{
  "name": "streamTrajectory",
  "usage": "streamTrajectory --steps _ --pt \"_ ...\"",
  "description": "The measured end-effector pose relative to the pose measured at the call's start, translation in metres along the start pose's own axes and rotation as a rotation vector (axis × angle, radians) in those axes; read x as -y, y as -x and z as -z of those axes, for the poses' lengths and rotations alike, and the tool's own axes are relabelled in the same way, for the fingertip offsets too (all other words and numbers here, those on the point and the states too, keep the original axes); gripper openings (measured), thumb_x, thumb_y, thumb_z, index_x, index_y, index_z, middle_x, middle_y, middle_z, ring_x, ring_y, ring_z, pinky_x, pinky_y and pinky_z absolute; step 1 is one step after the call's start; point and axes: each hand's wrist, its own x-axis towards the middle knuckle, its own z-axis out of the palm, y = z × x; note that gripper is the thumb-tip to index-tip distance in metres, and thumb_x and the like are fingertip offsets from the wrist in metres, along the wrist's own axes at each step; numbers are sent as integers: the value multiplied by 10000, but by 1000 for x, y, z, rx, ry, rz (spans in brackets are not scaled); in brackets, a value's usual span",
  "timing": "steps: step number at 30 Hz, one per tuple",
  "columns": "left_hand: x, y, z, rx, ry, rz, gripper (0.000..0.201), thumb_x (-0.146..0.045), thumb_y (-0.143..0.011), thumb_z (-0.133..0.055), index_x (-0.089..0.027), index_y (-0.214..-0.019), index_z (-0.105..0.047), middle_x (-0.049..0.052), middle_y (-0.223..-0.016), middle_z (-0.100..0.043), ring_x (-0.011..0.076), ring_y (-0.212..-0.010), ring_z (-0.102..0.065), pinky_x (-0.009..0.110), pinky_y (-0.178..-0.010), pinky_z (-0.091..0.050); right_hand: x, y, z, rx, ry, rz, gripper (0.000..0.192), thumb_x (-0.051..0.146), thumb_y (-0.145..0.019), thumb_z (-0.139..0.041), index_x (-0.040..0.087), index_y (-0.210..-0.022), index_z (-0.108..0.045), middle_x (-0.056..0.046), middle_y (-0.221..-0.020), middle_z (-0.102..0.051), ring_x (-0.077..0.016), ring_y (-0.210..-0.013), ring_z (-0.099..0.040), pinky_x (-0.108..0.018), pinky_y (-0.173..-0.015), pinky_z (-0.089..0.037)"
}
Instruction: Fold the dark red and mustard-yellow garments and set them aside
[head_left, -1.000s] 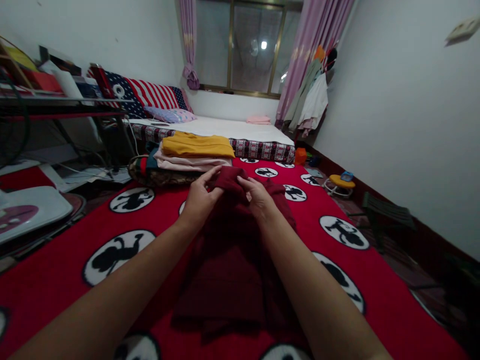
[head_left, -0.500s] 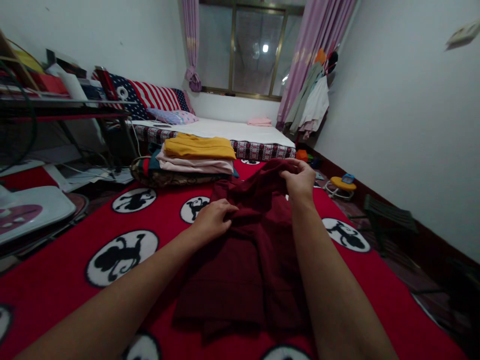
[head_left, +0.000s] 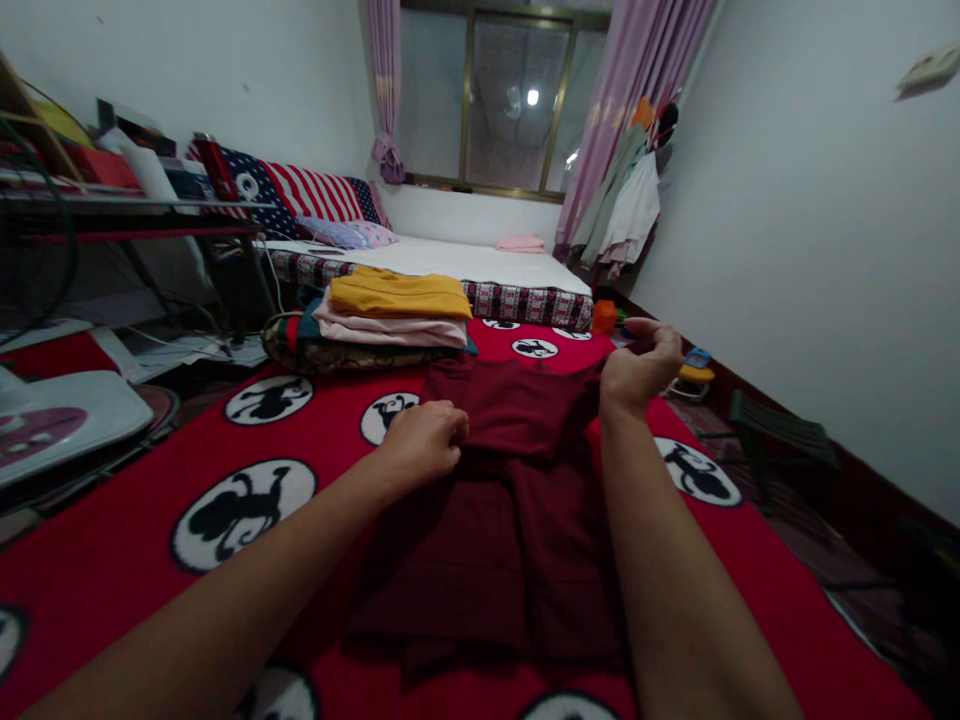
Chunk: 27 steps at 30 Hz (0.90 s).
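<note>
The right hand (head_left: 637,368) now sits farther right and lower than 0.5 s ago, its fingers curled shut on the far right edge of the maroon garment (head_left: 495,500), drawing that fold out flat instead of lifted. The left hand (head_left: 424,440) stays pressed on the cloth's left middle, fingers bent and pinching it. The garment lies on the red blanket (head_left: 150,480), just near of the pile of folded clothes (head_left: 390,310).
</note>
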Motion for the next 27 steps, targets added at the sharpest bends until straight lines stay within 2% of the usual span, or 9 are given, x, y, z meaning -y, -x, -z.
streamTrajectory --steps 3,5,7,10,12,17,19,23,27 --pt "-2 4 13 103 -23 22 166 -97 -555 -624 -255 -592 -656 16 -667 -648 214 -647 -595 287 -589 -359 36 13 -6 278 -486 -182 315 75 -616 -477 184 -849 -660 -43 -859 -660 -169 -760 -613 -318 -723 -504" --pt "-2 6 22 221 -25 13 128 -133 -578 -642 -259 -555 -652 7 -602 -643 198 -595 -583 279 -561 -338 57 16 -6 494 -763 -214 280 94 -612 -531 194 -830 -676 -24 -859 -686 -160 -771 -629 -312 -737 -513" --pt "-3 6 27 292 -11 -2 95 -210 -629 -665 -261 -548 -661 7 -583 -651 188 -565 -578 275 -541 -328 68 14 -3 504 -842 -203 228 120 -624 -572 198 -802 -691 -12 -829 -694 -154 -774 -631 -313 -761 -514" --pt "-4 3 23 201 31 -10 87 -308 -699 -666 -264 -631 -701 14 -629 -675 190 -585 -591 276 -555 -357 62 3 4 391 -696 -174 147 165 -656 -595 187 -758 -698 -10 -734 -680 -149 -693 -610 -314 -708 -510" --pt "-6 0 15 102 89 -50 80 -302 -726 -659 -258 -719 -725 25 -715 -692 196 -660 -616 277 -608 -400 51 -1 7 436 -537 -158 140 198 -675 -611 179 -779 -703 -19 -720 -679 -154 -653 -599 -314 -660 -500" --pt "-8 0 -11 72 172 -248 183 -211 -752 -658 -246 -912 -739 59 -940 -667 211 -884 -625 275 -749 -460 34 22 -2 980 16 20 220 296 -603 -780 207 -789 -703 -44 -758 -698 -208 -725 -638 -318 -674 -476" --pt "-7 2 -18 79 111 -257 200 -213 -772 -650 -245 -954 -727 57 -949 -654 211 -893 -622 276 -740 -466 32 39 -9 1107 281 76 356 355 -563 -826 214 -861 -691 -74 -905 -717 -250 -848 -655 -333 -729 -479" --pt "-3 4 -27 60 5 -249 202 -238 -811 -627 -238 -998 -701 43 -952 -648 210 -907 -623 274 -719 -466 23 57 -20 1106 564 58 423 401 -727 -687 196 -1093 -635 -140 -1155 -672 -297 -1048 -631 -358 -806 -477" --pt "-2 3 -29 15 17 -247 203 -192 -861 -538 -235 -959 -711 33 -926 -664 188 -884 -632 259 -716 -458 16 45 -22 957 541 -41 315 289 -809 -509 186 -1051 -683 -152 -1082 -699 -296 -1014 -643 -351 -782 -472"
